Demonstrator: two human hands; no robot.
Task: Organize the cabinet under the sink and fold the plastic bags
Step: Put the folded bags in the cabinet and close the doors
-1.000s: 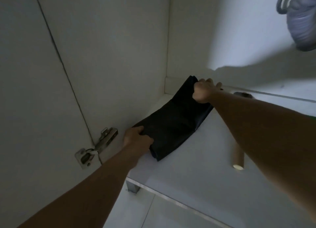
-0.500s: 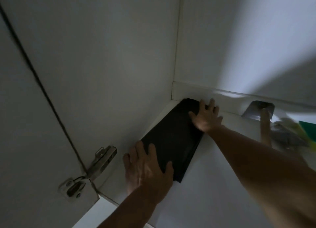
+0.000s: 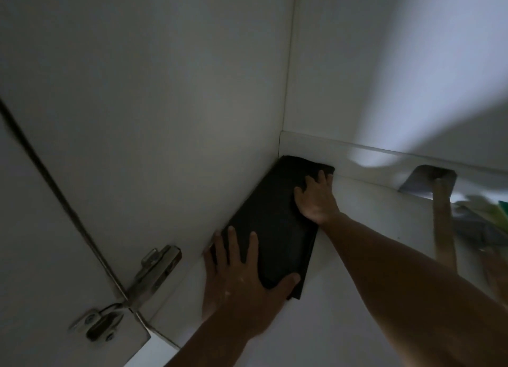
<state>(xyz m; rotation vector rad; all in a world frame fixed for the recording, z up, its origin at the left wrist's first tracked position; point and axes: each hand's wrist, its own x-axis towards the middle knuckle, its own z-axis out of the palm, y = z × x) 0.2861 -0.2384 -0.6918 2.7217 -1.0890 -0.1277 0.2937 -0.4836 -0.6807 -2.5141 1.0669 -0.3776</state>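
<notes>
A folded black plastic bag [image 3: 277, 223] lies flat on the white cabinet floor [image 3: 357, 298], pushed into the back left corner against the side wall. My left hand [image 3: 242, 281] presses on its near end with the fingers spread flat. My right hand [image 3: 316, 198] presses on its far end, fingers straight, near the back ledge. The bag's near corner is hidden under my left palm.
A metal door hinge [image 3: 132, 287] sits at lower left on the cabinet side wall [image 3: 165, 119]. A wooden-handled tool [image 3: 442, 221] with a metal head lies at the right by the back ledge. Green and grey items [image 3: 492, 218] show blurred at the far right.
My hands held the bag by its ends a second ago; it now lies flat in the corner under both open palms. The view has moved closer into the cabinet.
</notes>
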